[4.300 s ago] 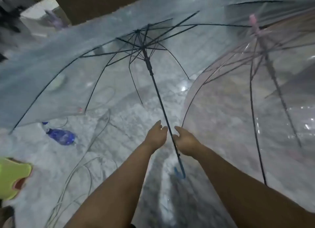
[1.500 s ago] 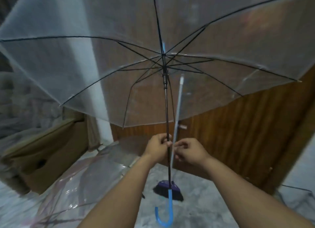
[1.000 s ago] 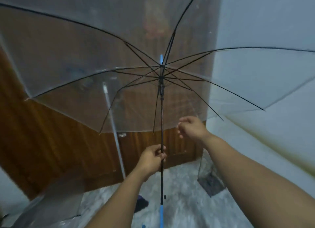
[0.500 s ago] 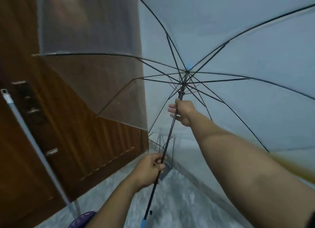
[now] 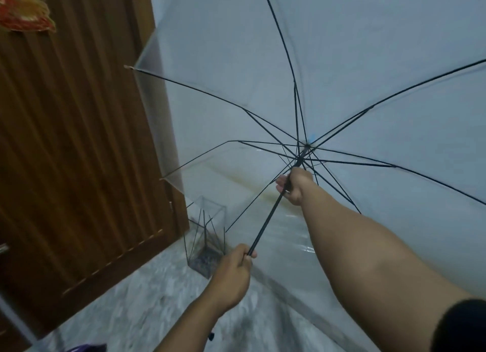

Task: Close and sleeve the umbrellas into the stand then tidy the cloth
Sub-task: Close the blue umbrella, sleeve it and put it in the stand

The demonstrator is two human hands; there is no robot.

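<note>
I hold an open transparent umbrella point(image 5: 342, 70) with black ribs, tilted up toward the right wall. My left hand point(image 5: 232, 275) grips the lower part of its black shaft point(image 5: 265, 225). My right hand point(image 5: 295, 184) is closed around the shaft higher up, just below the hub where the ribs meet. The canopy is fully spread. A clear box-shaped umbrella stand point(image 5: 206, 236) with thin black edges sits on the floor in the corner, beyond my left hand. The umbrella's handle is hidden below my left hand.
A brown wooden door point(image 5: 73, 146) fills the left side. A pale wall point(image 5: 215, 36) shows behind the canopy. The floor point(image 5: 147, 299) is grey marble. A red and yellow cloth point(image 5: 23, 12) hangs at the top left. A purple item point(image 5: 86, 348) lies at the bottom edge.
The view swung right from the door toward the corner with the stand. My right hand slid up the shaft to just under the hub; my left hand kept its grip lower down.
</note>
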